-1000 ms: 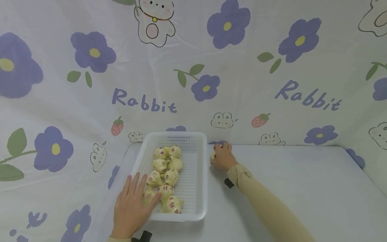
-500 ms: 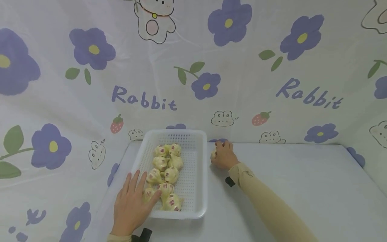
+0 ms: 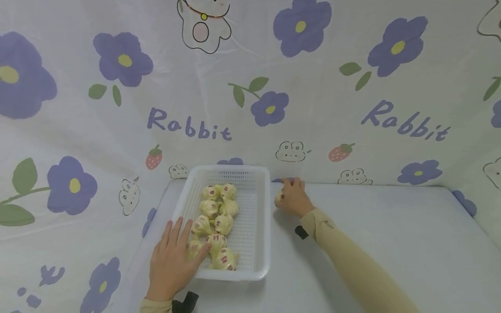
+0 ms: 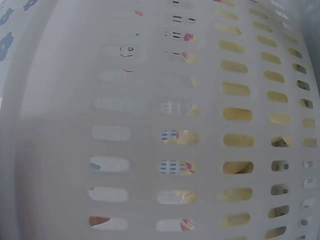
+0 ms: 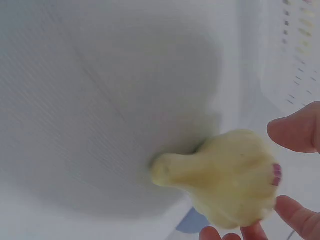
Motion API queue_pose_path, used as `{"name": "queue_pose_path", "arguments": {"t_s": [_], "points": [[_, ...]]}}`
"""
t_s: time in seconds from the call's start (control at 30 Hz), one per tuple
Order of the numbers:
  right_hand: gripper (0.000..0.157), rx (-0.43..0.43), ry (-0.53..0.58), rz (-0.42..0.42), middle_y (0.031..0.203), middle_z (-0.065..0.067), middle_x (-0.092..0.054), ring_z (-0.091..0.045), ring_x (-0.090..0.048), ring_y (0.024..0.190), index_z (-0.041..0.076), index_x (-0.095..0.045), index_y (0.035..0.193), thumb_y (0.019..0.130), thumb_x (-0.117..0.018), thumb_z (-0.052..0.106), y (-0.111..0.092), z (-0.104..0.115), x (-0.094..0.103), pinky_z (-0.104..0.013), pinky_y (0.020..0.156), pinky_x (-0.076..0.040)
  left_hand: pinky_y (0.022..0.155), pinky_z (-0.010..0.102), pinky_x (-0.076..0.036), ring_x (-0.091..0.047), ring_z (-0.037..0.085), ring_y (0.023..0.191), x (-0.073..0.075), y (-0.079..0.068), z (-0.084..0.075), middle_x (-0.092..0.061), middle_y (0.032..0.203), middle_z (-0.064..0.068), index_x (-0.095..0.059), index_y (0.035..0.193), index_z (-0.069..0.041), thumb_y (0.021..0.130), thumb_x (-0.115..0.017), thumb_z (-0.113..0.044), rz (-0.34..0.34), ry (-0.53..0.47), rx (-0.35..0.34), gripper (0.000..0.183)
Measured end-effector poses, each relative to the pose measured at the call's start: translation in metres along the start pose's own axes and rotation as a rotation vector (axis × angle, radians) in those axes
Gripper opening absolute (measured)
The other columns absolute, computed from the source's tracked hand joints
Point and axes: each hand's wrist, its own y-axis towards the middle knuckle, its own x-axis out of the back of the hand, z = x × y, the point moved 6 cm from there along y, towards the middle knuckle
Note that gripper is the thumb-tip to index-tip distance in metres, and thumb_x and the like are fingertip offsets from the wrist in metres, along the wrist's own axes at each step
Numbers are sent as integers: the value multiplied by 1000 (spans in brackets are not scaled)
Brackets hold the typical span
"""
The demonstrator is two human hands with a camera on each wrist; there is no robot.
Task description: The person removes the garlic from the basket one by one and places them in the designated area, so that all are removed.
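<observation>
Touching one bulb (image 5: 230,175), nine bulbs (image 3: 223,224) basketed

Your right hand: compared with a second ago, you have eased it (image 3: 295,200) slightly to its own right.
Your fingers: they (image 3: 288,188) now sit a little farther from the basket (image 3: 267,226) on your hand's left.
Garlic bulb: more of it (image 5: 225,175) shows at your right hand's left edge in the head view, with a dark mark visible.
Cartoon animal: beyond your hands, it (image 3: 205,32) has slid higher in your head view, and the top edge crops more of its head.
</observation>
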Motion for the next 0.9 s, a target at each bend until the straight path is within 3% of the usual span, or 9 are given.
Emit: {"name": "queue_pose_path", "arguments": {"t_s": [0.3,0.63,0.9], "points": [[78,-29,-34,32,136,-27,-41,-39,-37,123,1,-41,151,85,-75,24,-6,8,14,-50,96,-52,104,70,-46,-36,49,151,-1,0,1,-45,160,21,-50,155,-10,93,-63,-68,32,-4,17,86],[72,76,-35,-49,138,-29,-41,-41,-40,123,1,-45,148,83,-71,19,-19,26,35,-54,95,-55,104,70,-46,-36,49,151,0,0,1,-45,161,21,-50,155,-11,93,-62,-68,32,-8,14,85],[69,132,-26,-61,143,-30,-39,-43,-38,130,1,-46,148,86,-71,16,-31,48,50,-51,92,-58,104,70,-46,-36,48,151,0,1,1,-46,160,21,-50,155,-10,93,-63,-67,31,-5,9,85]]}}
